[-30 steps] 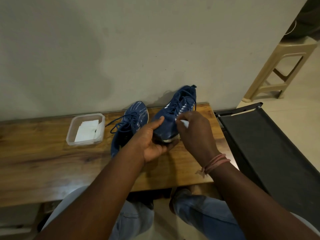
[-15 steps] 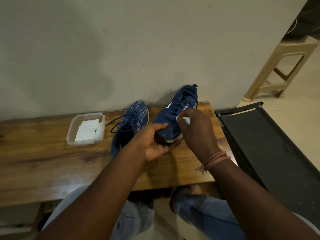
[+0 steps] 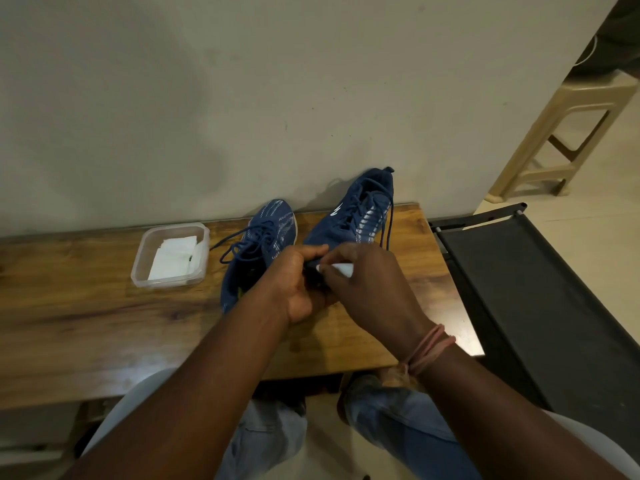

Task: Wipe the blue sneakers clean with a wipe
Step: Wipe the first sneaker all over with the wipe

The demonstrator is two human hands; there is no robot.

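Observation:
Two blue sneakers are on the wooden table [image 3: 86, 323]. The left sneaker [image 3: 261, 237] lies flat with its laces loose. The right sneaker [image 3: 356, 213] is tilted up, its heel toward the wall and its toe toward me. My left hand [image 3: 298, 282] grips the toe end of that sneaker from the left. My right hand [image 3: 367, 289] pinches a white wipe [image 3: 341, 269] and presses it on the toe. Both hands hide the toe itself.
A clear plastic tub [image 3: 138, 268] holding folded white wipes stands left of the sneakers. A black fabric cot frame [image 3: 519, 292] adjoins the table's right end. A beige plastic stool [image 3: 568, 133] stands at the far right. The wall runs just behind the table.
My right hand has slid the wipe down from the sneaker's side to its toe, meeting my left hand. The sneaker's toe is now covered by both hands.

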